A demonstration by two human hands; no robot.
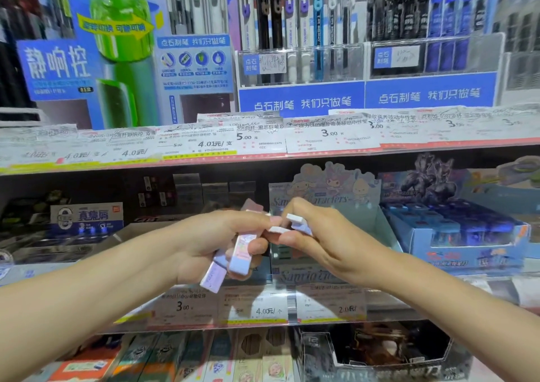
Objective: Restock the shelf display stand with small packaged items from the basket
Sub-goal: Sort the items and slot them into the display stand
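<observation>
While the left hand (222, 244) curls its grip round a small bundle of pastel erasers (241, 250), the right hand (318, 235) pinches two more white-ended erasers (296, 223) between thumb and fingertips, just beside the left hand's fingertips. Both grips are closed on stock, and the two hands meet directly in front of the character display box (324, 194), which stands on the middle shelf (263, 314).

In the left bundle I count at least three pieces: two lilac-sleeved ones pointing down and a pinkish one poking up behind the knuckles; more may be hidden in the palm. The right hand appears to hold two, stacked at a slight angle.

As for progress, I judge the restocking to be under way but not finished: these pieces are all in hand, none yet set into the display box, and its tray is mostly hidden behind the hands, so how full it is I cannot tell. The basket is not in view, so what remains there is unknown.

To the right of the display box sits one blue carton (467, 235) of dark packets. Below the box, three price tags (264, 310) line the shelf edge.
</observation>
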